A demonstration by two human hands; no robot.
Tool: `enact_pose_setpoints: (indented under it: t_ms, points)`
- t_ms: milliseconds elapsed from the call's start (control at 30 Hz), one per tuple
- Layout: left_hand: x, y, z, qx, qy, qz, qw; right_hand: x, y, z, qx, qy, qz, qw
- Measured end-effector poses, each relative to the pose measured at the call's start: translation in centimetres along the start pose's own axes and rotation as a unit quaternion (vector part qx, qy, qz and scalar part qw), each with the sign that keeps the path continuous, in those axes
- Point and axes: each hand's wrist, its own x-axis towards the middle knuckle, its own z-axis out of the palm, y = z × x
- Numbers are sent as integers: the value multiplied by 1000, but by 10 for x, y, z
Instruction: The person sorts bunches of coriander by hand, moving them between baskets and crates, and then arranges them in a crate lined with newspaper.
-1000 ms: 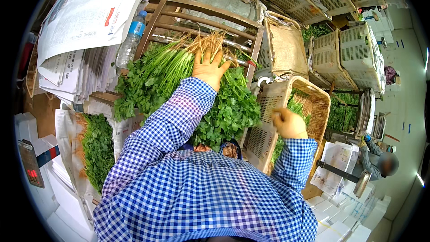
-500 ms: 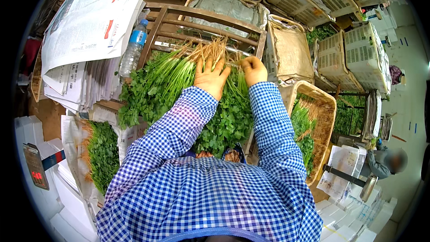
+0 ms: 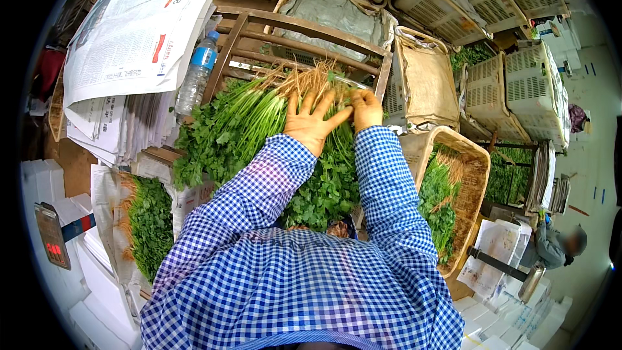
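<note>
A thick layer of coriander [image 3: 259, 113] with pale stems and tan roots lies on a brown wooden rack, roots to the far side. My left hand [image 3: 311, 123] rests flat on the stems just below the roots, fingers spread. Its thumb reaches right, close to my right hand [image 3: 367, 110]. That hand is closed at the right end of the bundle, fingers curled down by the roots; what is in them is hidden. A loose green sprig [image 3: 334, 76] shows among the roots beyond the hands.
Left of the rack stand a plastic bottle [image 3: 197, 72] and a newspaper stack [image 3: 123, 123]. More coriander lies on paper at lower left [image 3: 150, 220], beside a scale display [image 3: 53, 236]. A lined basket [image 3: 476, 181] is at right; crates fill the back. A person [image 3: 551, 243] is far right.
My left thumb has spread out toward my right hand. The right hand has turned slightly and shifted a little nearer me. The whole view has tilted slightly.
</note>
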Motion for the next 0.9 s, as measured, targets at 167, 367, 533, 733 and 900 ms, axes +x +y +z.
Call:
enact_pose_setpoints:
  t_ms: [167,367,533,733,900]
  points:
    - [2,3,-21,-4,-78,13,997,0,-16,10,25,-80,103,991]
    - [3,6,-21,-10,-88,9,996,15,-74,-31,215,36,-64,974]
    - [-2,0,-19,-42,-64,12,997,9,-103,-76,85,135,-55,986]
    - [2,7,-28,-7,-102,6,995,-44,-35,-33,-169,-15,-24,985]
    - [3,9,-35,9,-119,6,993,-7,-54,2,-224,-109,90,964]
